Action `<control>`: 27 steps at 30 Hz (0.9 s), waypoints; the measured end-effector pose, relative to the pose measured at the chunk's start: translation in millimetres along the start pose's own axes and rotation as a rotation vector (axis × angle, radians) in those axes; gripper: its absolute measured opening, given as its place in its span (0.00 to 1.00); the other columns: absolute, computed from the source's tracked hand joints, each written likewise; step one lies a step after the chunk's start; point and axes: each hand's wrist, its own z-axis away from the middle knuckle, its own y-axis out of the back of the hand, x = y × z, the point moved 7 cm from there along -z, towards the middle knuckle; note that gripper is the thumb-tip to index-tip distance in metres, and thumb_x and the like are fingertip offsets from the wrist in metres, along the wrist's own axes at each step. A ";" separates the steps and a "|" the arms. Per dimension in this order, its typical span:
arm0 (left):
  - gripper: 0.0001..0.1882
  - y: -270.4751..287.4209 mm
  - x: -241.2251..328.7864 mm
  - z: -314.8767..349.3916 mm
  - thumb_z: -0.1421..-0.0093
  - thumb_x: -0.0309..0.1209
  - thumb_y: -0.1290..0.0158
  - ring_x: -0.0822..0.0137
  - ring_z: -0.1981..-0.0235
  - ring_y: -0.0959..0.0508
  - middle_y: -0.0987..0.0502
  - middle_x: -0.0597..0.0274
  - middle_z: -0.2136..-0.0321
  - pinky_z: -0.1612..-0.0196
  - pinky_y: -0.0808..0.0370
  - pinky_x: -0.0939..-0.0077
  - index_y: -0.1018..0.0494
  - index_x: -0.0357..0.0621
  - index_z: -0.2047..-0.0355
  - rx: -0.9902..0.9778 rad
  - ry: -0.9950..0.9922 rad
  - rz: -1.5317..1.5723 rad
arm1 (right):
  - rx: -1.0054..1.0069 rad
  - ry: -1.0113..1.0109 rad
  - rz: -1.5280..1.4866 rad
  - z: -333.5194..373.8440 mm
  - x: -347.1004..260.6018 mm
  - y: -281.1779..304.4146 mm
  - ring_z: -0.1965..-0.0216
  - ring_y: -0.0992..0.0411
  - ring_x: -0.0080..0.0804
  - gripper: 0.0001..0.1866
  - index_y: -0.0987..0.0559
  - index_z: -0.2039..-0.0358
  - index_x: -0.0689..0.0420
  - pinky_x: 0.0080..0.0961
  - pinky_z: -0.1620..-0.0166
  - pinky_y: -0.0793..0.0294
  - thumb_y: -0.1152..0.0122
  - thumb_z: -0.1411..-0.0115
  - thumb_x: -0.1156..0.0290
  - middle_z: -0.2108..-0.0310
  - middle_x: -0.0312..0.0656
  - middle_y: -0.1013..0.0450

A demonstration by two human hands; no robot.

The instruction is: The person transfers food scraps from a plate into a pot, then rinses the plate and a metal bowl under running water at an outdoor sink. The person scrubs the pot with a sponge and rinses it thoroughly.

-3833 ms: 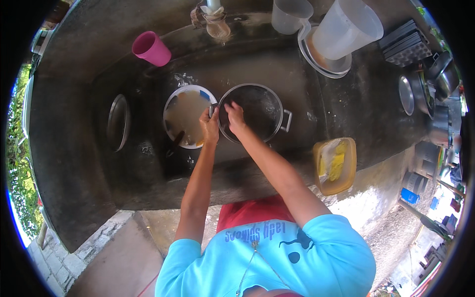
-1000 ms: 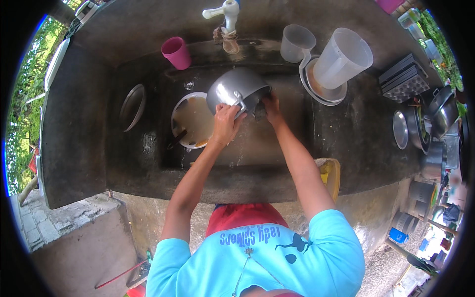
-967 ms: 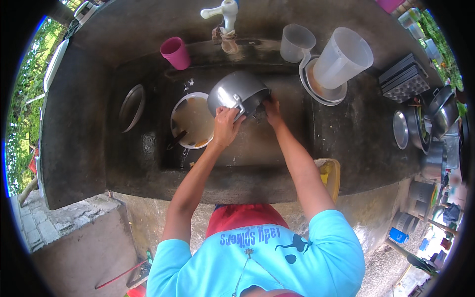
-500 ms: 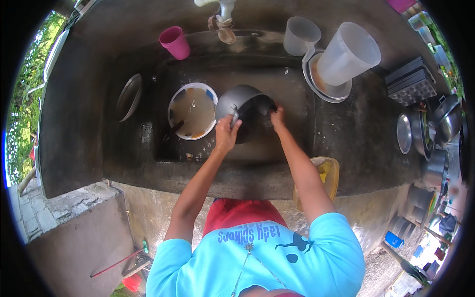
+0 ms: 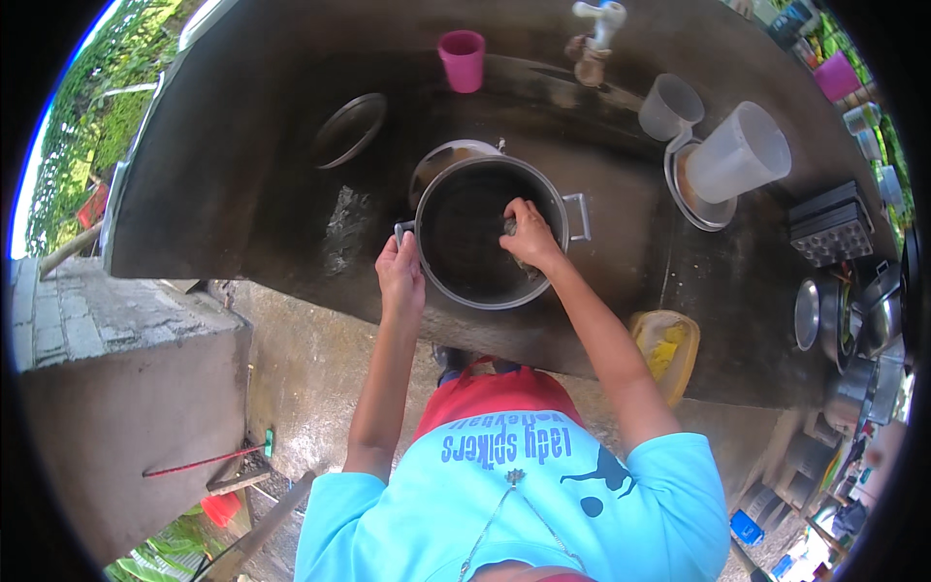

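Observation:
A deep metal pot (image 5: 451,238) with two loop handles is upright at the near side of the sink, its mouth facing up. My left hand (image 5: 400,274) is closed round the pot's left handle (image 5: 404,231). Inside the pot, my right hand (image 5: 531,238) presses a greyish scouring pad (image 5: 510,226) against the right inner wall; its fingers partly hide the pad. The right handle (image 5: 579,217) sticks out free. Behind the pot, mostly hidden by it, a white-rimmed basin (image 5: 456,148) shows.
A pink cup (image 5: 462,63) stands at the back below the tap (image 5: 593,44). A round lid (image 5: 351,131) leans at left. Right are a clear pitcher (image 5: 737,155), a plastic dipper (image 5: 669,107), a yellowish tub (image 5: 667,354) and muffin tins (image 5: 826,233).
The pot has turned from its tilted side to upright. My right hand has let go of its handle and now holds a scouring pad inside it; the view has shifted left.

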 end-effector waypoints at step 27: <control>0.05 226.5 26.7 43.0 0.39 0.32 0.54 0.78 0.80 0.35 0.34 0.69 0.80 0.75 0.37 0.85 0.33 0.45 0.69 0.237 0.001 0.215 | 0.085 0.078 0.377 12.1 -97.3 -195.4 0.53 0.36 0.54 0.15 0.30 0.60 0.59 0.45 0.55 0.31 0.41 0.50 0.75 0.56 0.51 0.36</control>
